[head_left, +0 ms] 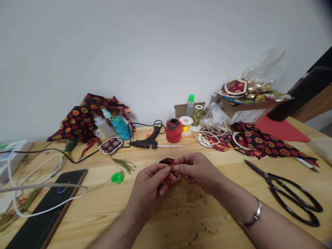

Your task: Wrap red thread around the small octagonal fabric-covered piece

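Observation:
My left hand (153, 180) and my right hand (198, 170) meet at the middle of the wooden table. Thumb and forefinger of each are pinched on a small piece of red cord (171, 166), whose exact form is partly hidden by the fingers. Just behind and beneath the fingertips is a patterned dark fabric ornament (166, 160) with a pale rim, mostly covered by my hands. Red threads (190, 193) and dark scraps lie on the table below my right hand.
Black scissors (282, 192) lie at the right, and a phone (46, 207) with white cables at the left. A glue gun (147, 141), a red cord spool (173, 131), a teal thread cone (120, 127) and a tasselled ornament (111, 146) stand or lie behind. A filled cardboard box (246, 114) is back right.

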The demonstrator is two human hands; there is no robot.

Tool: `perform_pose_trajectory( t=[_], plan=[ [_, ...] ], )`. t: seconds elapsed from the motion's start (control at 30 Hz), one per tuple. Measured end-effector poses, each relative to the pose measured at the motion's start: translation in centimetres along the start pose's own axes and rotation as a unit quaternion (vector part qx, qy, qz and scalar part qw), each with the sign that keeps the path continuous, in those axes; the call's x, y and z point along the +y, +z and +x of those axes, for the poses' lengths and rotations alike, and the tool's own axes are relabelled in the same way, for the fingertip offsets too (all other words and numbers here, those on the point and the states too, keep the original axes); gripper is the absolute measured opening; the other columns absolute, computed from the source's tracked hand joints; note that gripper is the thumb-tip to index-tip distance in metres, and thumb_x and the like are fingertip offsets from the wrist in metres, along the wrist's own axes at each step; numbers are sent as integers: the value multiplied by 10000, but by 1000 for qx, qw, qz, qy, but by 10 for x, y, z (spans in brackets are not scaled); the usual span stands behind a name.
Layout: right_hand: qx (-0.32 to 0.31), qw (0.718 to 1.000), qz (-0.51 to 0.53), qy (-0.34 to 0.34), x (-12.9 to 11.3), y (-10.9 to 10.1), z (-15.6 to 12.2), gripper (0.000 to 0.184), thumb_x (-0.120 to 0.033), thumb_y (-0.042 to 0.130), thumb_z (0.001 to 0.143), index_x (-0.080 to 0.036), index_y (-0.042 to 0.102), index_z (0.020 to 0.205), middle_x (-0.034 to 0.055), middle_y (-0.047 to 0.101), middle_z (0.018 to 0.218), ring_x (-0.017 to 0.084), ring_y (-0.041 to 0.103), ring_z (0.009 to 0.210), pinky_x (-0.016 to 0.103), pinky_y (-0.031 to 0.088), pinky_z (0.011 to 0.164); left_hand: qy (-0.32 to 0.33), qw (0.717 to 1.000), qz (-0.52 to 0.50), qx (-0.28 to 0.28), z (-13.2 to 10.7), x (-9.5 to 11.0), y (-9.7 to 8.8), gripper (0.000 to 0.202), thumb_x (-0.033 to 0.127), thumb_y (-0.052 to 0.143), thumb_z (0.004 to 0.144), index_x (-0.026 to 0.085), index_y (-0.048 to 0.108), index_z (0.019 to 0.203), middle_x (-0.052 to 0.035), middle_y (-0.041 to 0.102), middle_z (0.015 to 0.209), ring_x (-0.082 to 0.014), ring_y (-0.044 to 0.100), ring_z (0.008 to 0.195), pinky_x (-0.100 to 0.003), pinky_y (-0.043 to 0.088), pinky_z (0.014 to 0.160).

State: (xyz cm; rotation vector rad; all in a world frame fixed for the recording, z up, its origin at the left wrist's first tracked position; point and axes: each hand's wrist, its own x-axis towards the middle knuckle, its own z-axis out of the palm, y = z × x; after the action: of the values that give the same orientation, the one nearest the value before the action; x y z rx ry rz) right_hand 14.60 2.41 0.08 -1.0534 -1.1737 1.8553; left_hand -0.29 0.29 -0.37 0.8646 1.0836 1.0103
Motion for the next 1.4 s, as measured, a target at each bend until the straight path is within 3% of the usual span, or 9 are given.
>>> perform_pose_trajectory(
  t=[0.73, 1.0, 1.4],
  plan=[
    [14, 1000, -4, 15, 0, 0, 0, 83, -201, 599, 664, -132, 606, 709, -27, 545, 546, 25, 314, 390, 192, 163, 379, 0, 1000, -12, 7, 0, 2, 1, 121, 220, 566, 731, 105, 590, 704, -37, 630, 560, -3, 361, 347, -117, 205, 339],
    [-33, 999, -13, -20, -2, 0, -1, 95, -203, 560, 703, -123, 607, 718, -17, 543, 554, 43, 364, 433, 185, 239, 409, 1, 1000, -11, -8, -2, 0, 0, 128, 206, 551, 744, 101, 586, 681, -32, 618, 562, -7, 364, 359, -125, 202, 345],
    [14, 1000, 6, -2, 3, -2, 1, 126, -246, 625, 663, -128, 579, 659, -50, 491, 481, 31, 332, 397, 179, 203, 390, -7, 999, 15, -50, -2, -3, -1, 131, 222, 563, 747, 104, 593, 699, -23, 619, 561, -2, 360, 358, -129, 194, 352]
  ],
)
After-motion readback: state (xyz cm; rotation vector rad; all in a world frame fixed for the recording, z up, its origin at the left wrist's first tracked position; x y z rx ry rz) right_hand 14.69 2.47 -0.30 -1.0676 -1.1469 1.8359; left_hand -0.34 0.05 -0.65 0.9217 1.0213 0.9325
